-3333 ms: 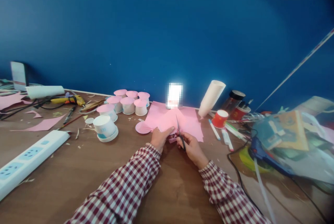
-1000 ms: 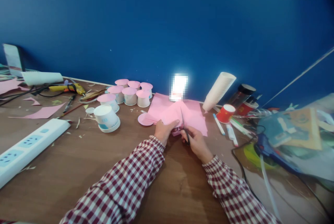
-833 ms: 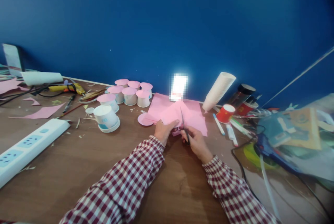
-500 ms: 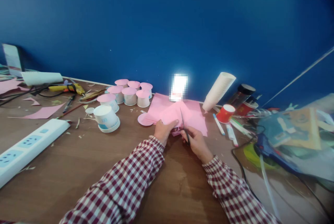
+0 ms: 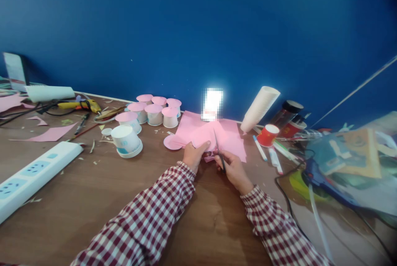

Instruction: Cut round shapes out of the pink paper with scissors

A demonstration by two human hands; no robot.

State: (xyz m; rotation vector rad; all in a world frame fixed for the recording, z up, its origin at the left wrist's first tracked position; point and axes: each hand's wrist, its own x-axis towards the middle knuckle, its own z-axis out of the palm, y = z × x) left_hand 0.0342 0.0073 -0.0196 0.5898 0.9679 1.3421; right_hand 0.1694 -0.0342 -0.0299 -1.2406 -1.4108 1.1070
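My left hand (image 5: 194,155) is closed on a piece of pink paper (image 5: 203,135), thumb on top along its near edge. In my right hand (image 5: 233,167) is a pair of scissors (image 5: 221,159) with dark handles, its blades pointing away from me against the paper. Part of the fingers and the lower handle are hidden. Beneath lies a larger pink sheet (image 5: 234,127). A pink paper disc (image 5: 173,142) rests just left of my left hand. Further left stand several paper cups topped with pink discs (image 5: 154,109).
A white cup stack (image 5: 127,138) and a power strip (image 5: 37,175) are on the left. Right of the sheet are a leaning stack of white cups (image 5: 259,109), a red cup (image 5: 268,135), markers (image 5: 274,160) and a blue glue gun (image 5: 325,183). A bright phone screen (image 5: 212,104) stands at the wall.
Both hands stay in nearly the same place. The pink paper held in my left hand has shifted slightly at the scissor blades, its far edge now looking rounder.
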